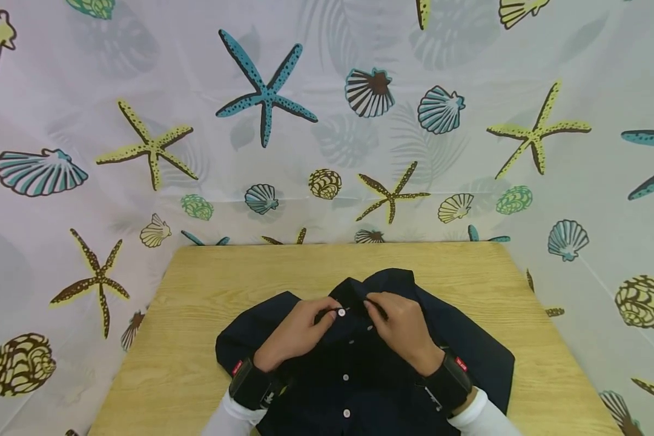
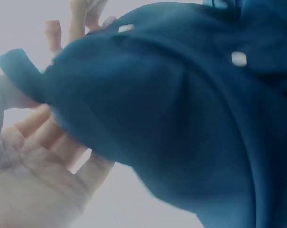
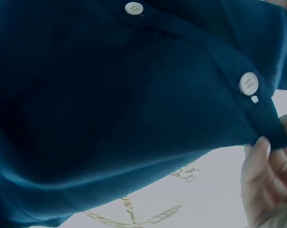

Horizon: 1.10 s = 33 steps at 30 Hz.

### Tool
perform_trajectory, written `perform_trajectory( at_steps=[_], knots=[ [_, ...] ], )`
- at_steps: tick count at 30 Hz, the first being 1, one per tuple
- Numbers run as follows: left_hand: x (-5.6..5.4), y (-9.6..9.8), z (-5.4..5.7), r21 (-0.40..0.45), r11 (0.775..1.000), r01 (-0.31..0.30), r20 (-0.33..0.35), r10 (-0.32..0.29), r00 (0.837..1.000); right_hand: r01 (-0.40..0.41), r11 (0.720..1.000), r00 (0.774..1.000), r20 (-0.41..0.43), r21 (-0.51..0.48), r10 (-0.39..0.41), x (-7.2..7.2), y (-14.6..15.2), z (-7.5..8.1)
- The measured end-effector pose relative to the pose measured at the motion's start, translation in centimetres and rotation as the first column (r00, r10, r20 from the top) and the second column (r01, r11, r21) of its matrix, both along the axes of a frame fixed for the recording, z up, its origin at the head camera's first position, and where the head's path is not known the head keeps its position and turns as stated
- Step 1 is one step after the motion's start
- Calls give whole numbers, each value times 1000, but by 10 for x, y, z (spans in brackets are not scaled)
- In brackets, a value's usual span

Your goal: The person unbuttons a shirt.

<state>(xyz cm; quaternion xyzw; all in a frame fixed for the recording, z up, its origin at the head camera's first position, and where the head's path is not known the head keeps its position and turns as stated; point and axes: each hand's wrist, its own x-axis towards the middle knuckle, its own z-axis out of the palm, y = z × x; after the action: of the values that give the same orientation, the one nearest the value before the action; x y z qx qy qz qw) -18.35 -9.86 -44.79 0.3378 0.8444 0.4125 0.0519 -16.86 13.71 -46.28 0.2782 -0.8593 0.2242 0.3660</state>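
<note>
A dark navy shirt (image 1: 327,387) lies on the table, its collar (image 1: 388,281) toward the far side and a row of white buttons down the front. My left hand (image 1: 297,333) pinches the left front edge near the top, beside a white button (image 1: 341,312). Across from it, my right hand (image 1: 404,330) pinches the other front edge. In the left wrist view, the cloth is lifted, with fingers (image 2: 48,130) behind its edge. The right wrist view shows a button (image 3: 249,84) near the gripped corner of cloth.
The shirt rests on a light wooden table (image 1: 223,272). Behind it hangs a white curtain (image 1: 327,151) printed with starfish and shells, reaching down both sides of the table. Lower down the placket are more buttons (image 1: 346,413).
</note>
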Motion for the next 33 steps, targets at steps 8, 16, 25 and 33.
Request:
perform_trajectory(
  at_steps=[8, 16, 25, 33],
  knots=[
    [11, 18, 13, -408, 897, -168, -371, 5, 929, 112, 990, 992, 65, -84, -107, -10, -5, 7],
    [-10, 41, 8, -393, 917, -64, -233, -32, 972, 34, 996, 999, 36, -77, -32, -17, -20, 11],
    [-17, 22, -24, -40, 999, -19, 175, 25, 984, 57, 992, 983, 181, -112, -36, -5, -31, -13],
    [11, 25, -24, 193, 936, -293, 266, 238, 934, 125, 990, 966, 237, -63, -107, 19, -39, -16]
  ],
)
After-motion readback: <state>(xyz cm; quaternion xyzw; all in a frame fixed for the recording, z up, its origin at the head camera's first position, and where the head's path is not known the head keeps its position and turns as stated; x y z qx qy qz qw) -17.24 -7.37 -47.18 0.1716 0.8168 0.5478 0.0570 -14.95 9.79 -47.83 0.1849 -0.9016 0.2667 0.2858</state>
